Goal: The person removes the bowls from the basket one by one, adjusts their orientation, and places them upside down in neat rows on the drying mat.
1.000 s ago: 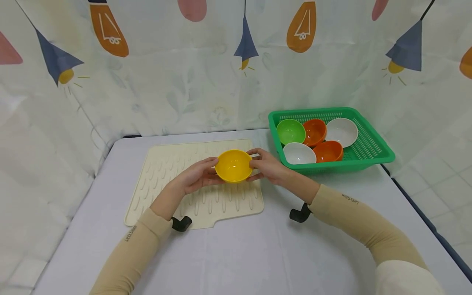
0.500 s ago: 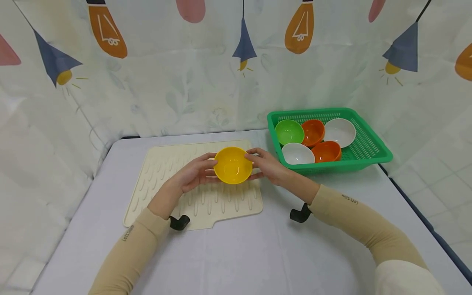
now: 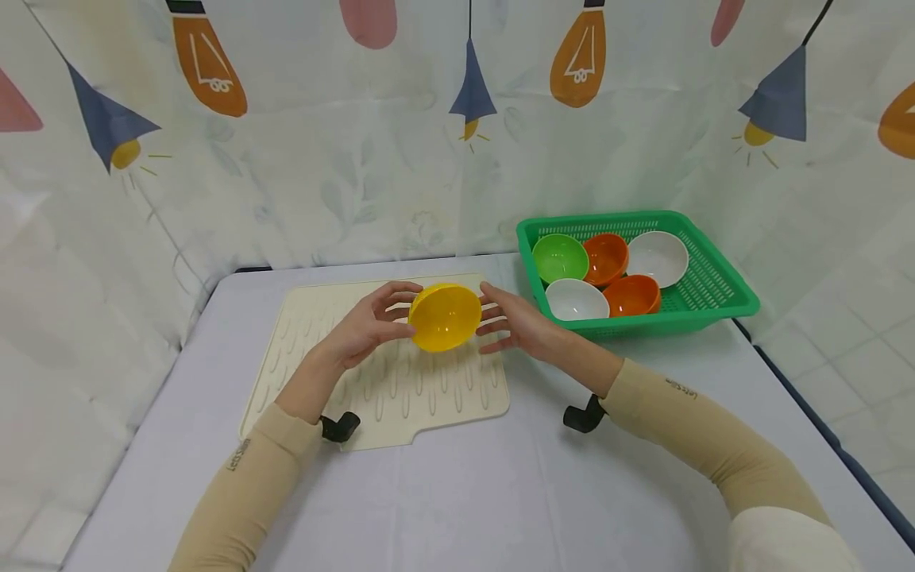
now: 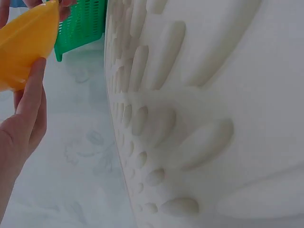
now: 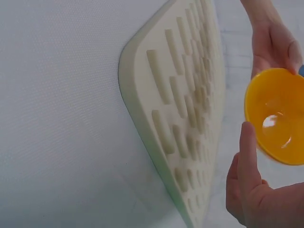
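In the head view a yellow bowl (image 3: 445, 318) is held up over a cream drying mat (image 3: 400, 389), its inside tilted toward me. My left hand (image 3: 368, 326) grips the bowl's left side, thumb at the rim; the same grip shows in the left wrist view, where my left hand (image 4: 26, 114) reaches up to the bowl (image 4: 28, 42). My right hand (image 3: 525, 322) is beside the bowl's right edge with its fingers spread. In the right wrist view one finger of the right hand (image 5: 266, 199) is at the bowl's rim; whether it touches cannot be made out.
A green basket (image 3: 729, 290) stands at the back right. Inside are a green bowl (image 3: 561, 257), two orange bowls (image 3: 606, 258) and two white bowls (image 3: 658, 258). A patterned curtain (image 3: 286, 183) hangs behind the white-covered table (image 3: 472, 500).
The bowl has tilted and shifted slightly left. My left hand has turned on its side of it, and my right fingers have loosened from the right side and spread.
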`<state>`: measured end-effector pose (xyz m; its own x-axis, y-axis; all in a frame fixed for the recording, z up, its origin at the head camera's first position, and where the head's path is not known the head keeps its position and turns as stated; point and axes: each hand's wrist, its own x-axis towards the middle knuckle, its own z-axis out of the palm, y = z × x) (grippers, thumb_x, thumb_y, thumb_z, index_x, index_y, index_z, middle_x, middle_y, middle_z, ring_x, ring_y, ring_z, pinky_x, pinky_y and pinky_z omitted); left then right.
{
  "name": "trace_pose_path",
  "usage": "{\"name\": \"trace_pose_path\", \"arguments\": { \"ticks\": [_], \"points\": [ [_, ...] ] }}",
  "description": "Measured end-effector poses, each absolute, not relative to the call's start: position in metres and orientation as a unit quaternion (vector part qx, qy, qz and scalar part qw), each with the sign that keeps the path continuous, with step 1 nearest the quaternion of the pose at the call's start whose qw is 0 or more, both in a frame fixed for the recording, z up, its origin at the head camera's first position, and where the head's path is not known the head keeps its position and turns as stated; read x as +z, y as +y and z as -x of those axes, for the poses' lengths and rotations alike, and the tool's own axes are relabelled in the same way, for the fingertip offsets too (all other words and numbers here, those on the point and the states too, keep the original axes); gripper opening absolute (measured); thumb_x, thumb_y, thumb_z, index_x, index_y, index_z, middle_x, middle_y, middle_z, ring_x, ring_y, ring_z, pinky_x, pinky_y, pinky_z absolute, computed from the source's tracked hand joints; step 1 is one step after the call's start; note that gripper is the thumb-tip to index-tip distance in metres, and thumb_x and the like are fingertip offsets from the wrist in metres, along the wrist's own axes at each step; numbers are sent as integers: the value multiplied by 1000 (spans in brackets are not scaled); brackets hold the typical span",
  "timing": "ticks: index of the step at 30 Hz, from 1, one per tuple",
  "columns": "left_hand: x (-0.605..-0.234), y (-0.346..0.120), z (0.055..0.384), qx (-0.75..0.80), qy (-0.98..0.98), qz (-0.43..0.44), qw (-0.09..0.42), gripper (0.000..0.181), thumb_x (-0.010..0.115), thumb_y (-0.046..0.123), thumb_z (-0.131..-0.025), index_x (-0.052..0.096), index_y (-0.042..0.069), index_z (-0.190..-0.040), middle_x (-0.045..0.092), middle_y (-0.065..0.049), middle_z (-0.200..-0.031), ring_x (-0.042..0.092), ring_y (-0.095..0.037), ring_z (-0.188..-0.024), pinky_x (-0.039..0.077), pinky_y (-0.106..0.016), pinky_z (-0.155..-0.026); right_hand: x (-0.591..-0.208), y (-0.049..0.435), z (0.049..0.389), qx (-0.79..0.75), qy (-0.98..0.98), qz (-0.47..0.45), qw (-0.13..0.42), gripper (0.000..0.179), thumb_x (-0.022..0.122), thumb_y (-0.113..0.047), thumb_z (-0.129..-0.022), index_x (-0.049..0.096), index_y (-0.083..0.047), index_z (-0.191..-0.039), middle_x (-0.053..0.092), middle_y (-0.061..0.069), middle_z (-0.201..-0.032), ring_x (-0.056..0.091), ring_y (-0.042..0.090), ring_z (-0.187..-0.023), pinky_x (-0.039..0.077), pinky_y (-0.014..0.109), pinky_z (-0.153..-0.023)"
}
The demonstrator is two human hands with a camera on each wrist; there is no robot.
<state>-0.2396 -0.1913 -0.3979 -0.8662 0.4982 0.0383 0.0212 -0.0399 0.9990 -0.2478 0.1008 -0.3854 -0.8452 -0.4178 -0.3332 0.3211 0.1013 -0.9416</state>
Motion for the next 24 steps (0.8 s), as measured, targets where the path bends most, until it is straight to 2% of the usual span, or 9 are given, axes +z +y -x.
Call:
{"name": "trace_pose_path", "arguments": {
  "ticks": [5, 8, 11, 17, 21, 24],
  "points": [
    [-395, -186, 233, 636, 722, -256, 94, 57, 76, -10, -87, 57, 7, -137, 50, -11, -142, 49, -34, -131, 55, -42, -98, -384, 100, 249, -682, 669, 20, 295, 68, 46, -57, -105, 42, -3, -145, 44, 24, -144, 52, 41, -126, 60, 49, -84],
    [-395, -181, 228, 575, 763, -293, 34, 58, 79, -9, -85, 60, 11, -136, 51, -5, -140, 49, -28, -131, 51, -47, -103, -384, 101, 250, -690, 652, 12, 313, 74, 48, -58, -104, 36, 0, -149, 37, 26, -151, 49, 41, -130, 60, 50, -85],
    [-397, -176, 224, 496, 798, -339, -36, 58, 80, -10, -82, 64, 14, -133, 50, -4, -137, 49, -26, -129, 49, -50, -104, -384, 104, 251, -695, 638, 6, 331, 80, 48, -60, -103, 30, 0, -153, 33, 26, -154, 44, 43, -136, 59, 51, -86],
    [-399, -168, 221, 339, 818, -440, -148, 58, 80, -14, -76, 69, 15, -125, 48, -14, -135, 44, -35, -129, 49, -54, -101, -381, 106, 255, -695, 629, 2, 348, 88, 50, -63, -100, 24, -2, -157, 32, 23, -154, 39, 42, -140, 58, 53, -89],
    [-399, -165, 222, 264, 808, -490, -192, 58, 81, -17, -74, 69, 15, -121, 49, -20, -134, 42, -39, -130, 49, -53, -103, -376, 106, 257, -697, 624, -1, 352, 87, 52, -60, -101, 21, -2, -158, 28, 22, -156, 38, 40, -139, 57, 55, -90],
    [-401, -165, 223, 220, 806, -508, -212, 57, 80, -19, -75, 70, 15, -120, 50, -19, -132, 43, -40, -130, 50, -50, -102, -374, 105, 257, -691, 630, -2, 354, 87, 55, -56, -101, 19, -3, -160, 27, 21, -158, 37, 40, -140, 57, 55, -89]
  ]
}}
